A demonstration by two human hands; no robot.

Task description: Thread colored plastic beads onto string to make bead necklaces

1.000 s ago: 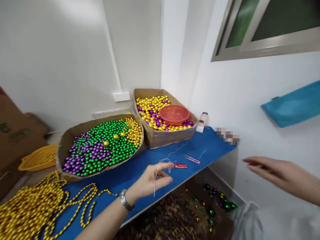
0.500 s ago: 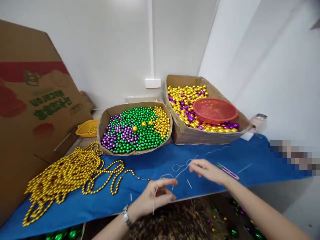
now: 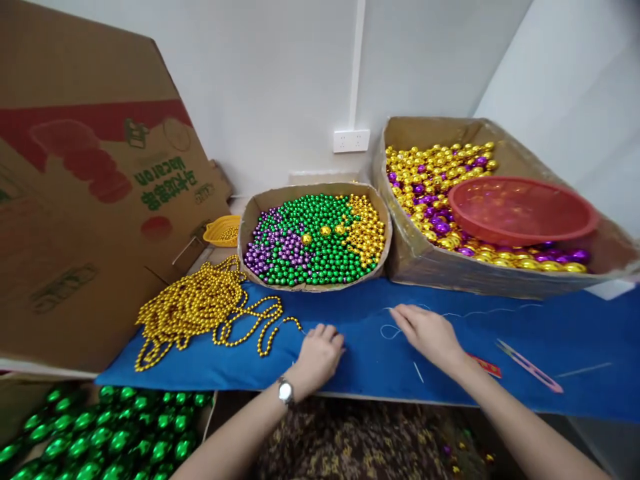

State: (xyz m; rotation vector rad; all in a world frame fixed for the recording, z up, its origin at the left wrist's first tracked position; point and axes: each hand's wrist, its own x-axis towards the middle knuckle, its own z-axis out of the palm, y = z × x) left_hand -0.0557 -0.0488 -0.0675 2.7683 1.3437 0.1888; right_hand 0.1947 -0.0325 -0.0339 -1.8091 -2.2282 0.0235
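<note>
My left hand (image 3: pixel 320 353), a watch on its wrist, rests on the blue table cover (image 3: pixel 360 360) with fingers curled, close to the end of a long gold bead string (image 3: pixel 200 310). What it pinches is hidden. My right hand (image 3: pixel 425 331) lies on the cover with fingers drawn together on a thin white thread (image 3: pixel 450 313) that loops and runs off to the right. A short needle-like sliver (image 3: pixel 418 372) lies just below the right hand.
A cardboard tray of green, purple and gold beads (image 3: pixel 315 237) sits behind the hands. A larger box of gold and purple balls (image 3: pixel 450 200) holds a red plastic bowl (image 3: pixel 520 210). Pink thread snips (image 3: pixel 530 365) lie right. A big carton (image 3: pixel 90 200) stands left, green balls (image 3: pixel 100 433) below.
The view swung left and down. My right hand came from the air at right onto the cloth at the thread. My left hand lowered onto the cloth near the bead string.
</note>
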